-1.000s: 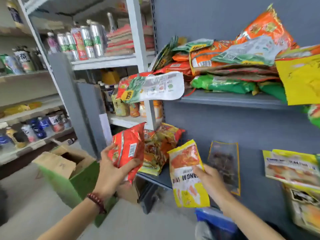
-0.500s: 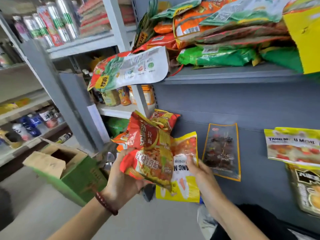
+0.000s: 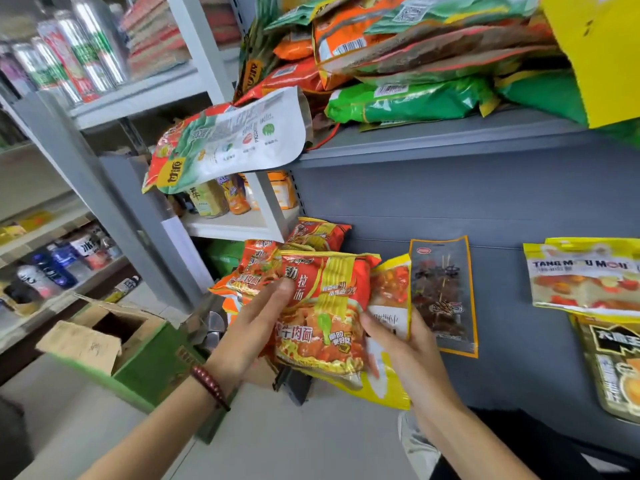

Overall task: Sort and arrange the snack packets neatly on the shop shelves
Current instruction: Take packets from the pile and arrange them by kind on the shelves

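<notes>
My left hand grips a red and yellow noodle packet, its printed face turned up toward me. My right hand holds a yellow snack packet that sits partly under the noodle packet. More red noodle packets lie on the lower grey shelf behind. A dark packet with an orange border lies flat just right of my right hand. On the upper grey shelf a jumbled pile of orange and green packets spreads, with a white and red packet hanging over its left end.
An open green cardboard box stands on the floor at left. Yellow packets lie at the far right of the lower shelf. White racks at left hold cans and bottles. A yellow sheet hangs at top right.
The left hand turned the red noodle packet face up and brought it over the yellow packet in the right hand. The view moved closer and lower toward the lower shelf.
</notes>
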